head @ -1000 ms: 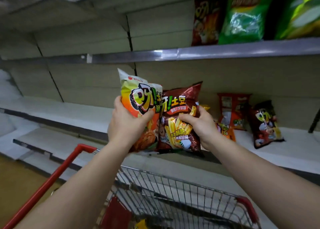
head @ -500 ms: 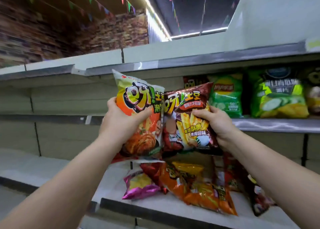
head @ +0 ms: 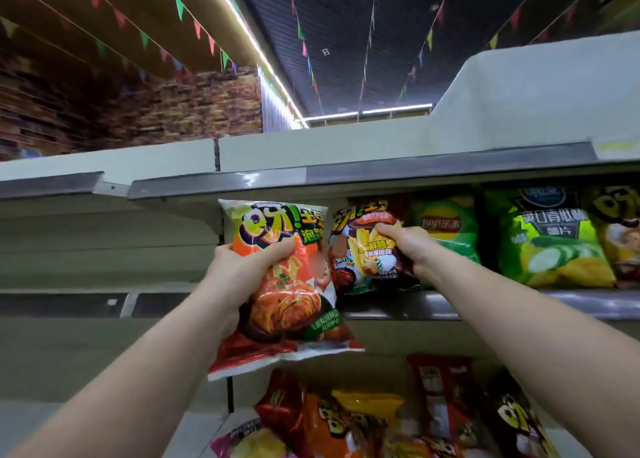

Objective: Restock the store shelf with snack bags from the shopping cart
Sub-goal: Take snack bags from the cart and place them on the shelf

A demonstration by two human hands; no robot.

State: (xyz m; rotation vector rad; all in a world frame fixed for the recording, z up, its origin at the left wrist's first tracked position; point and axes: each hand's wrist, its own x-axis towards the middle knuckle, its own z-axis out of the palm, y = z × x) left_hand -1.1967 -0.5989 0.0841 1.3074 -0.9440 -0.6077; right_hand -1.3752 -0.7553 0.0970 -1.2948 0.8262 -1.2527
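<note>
Head view, nearest first: the left hand (head: 242,267) gripped the orange snack bag (head: 287,291) by its left side, thumb across the front and fingers curled behind. The bag hung in the air in front of the shelf's front edge (head: 398,310), not yet resting on it. The right hand (head: 405,241) pinched the dark red snack bag (head: 363,249) high on its front; that bag's bottom sat at or just over the same front edge, beside the green chip bag (head: 446,225) already standing there. Farther in stood a second green bag (head: 550,239). Below, a lower shelf held a loose heap of bags (head: 363,423).

Judged step: placement of two bags on the upper shelf, the right one nearly seated, the left one waiting. The next move appeared to call for pushing the dark red bag back and upright against the green chip bag, letting go, then setting the orange bag into the bare stretch to its left.

Against the frame half a second earlier, both bags had risen relative to the shelving and gone forward, the dark red bag from open air to the shelf's edge. The view had tilted upward, showing more ceiling and bunting.
</note>
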